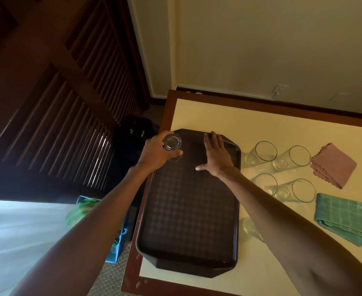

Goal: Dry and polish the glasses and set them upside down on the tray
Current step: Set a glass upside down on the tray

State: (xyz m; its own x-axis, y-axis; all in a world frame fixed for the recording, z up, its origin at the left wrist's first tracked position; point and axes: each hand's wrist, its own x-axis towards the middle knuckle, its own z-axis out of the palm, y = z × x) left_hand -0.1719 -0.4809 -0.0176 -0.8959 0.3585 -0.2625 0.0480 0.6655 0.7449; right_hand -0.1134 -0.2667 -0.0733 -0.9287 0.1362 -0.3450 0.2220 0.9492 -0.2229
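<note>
The left hand [158,153] curls its fingers and thumb round a clear glass [172,143], holding it by the side wall with the thick base turned up and the mouth facing down. It sits over the far left corner of the tray [186,210]. The rim looks to be at the tray's surface, though I cannot tell whether it has actually touched. The right hand [215,155] holds nothing: it lies flat on the tray just beside the glass, fingers straight and spread, thumb out to the side, seemingly steadying the tray.

The glass is stiff, smooth and breakable. It is probably light enough for 1 hand, but slick if any water is left on it. A wrap round the middle of the wall, as here, seems the safest hold. It should go down gently and level so the thin rim does not chip on the hard tray.

Nothing else stands on the tray. To its right on the cream table [261,124], 4 waiting glasses [261,154] stand mouth-up in 2 pairs close together. A 5th glass [249,228] is nearer and partly hidden by the right forearm. Beyond them lie a folded pink cloth [333,165] and a green cloth [344,218], both well away from the hands
</note>
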